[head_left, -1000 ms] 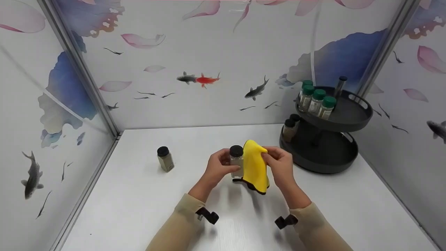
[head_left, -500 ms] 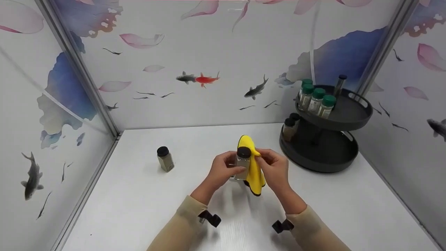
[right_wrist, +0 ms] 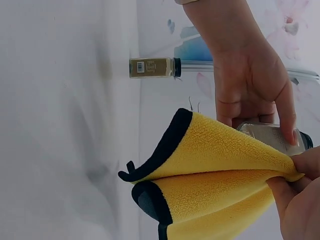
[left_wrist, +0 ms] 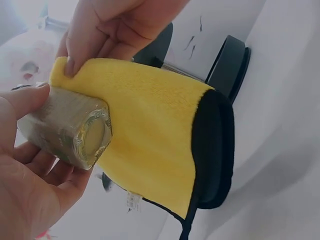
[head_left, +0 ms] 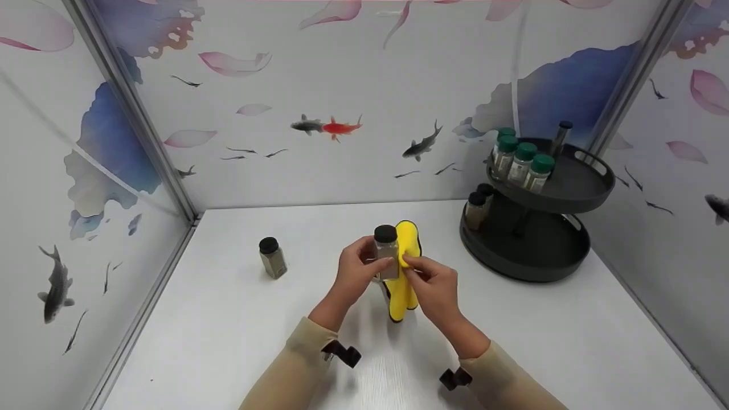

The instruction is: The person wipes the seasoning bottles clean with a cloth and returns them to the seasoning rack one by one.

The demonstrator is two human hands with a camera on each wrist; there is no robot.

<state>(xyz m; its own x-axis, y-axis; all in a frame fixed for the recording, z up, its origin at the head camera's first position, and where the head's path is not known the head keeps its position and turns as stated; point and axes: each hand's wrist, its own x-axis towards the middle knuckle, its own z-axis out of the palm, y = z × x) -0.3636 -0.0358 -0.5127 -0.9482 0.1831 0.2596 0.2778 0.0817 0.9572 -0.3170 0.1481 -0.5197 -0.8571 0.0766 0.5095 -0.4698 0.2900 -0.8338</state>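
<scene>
My left hand (head_left: 356, 270) grips a clear spice jar (head_left: 387, 250) with a black lid, thumb in front and fingers behind, raised over the table. In the left wrist view the jar's glass base (left_wrist: 93, 137) faces the camera. My right hand (head_left: 435, 287) pinches a yellow cloth (head_left: 405, 285) with dark edging between thumb and fingers. The cloth hangs down in folds and lies against the jar's right side. In the right wrist view the cloth (right_wrist: 215, 170) covers part of the jar.
A second black-lidded spice jar (head_left: 273, 259) stands upright on the white table (head_left: 228, 330) at left. At back right is a black two-tier rack (head_left: 529, 267), with several green-capped jars (head_left: 521, 162) above and black-capped jars (head_left: 476, 210) below. Patterned panels enclose the table.
My right hand has moved left and slightly down, bringing the cloth against the jar and bunching it narrower. The jar shifted right, then back left and slightly up in my left hand.
</scene>
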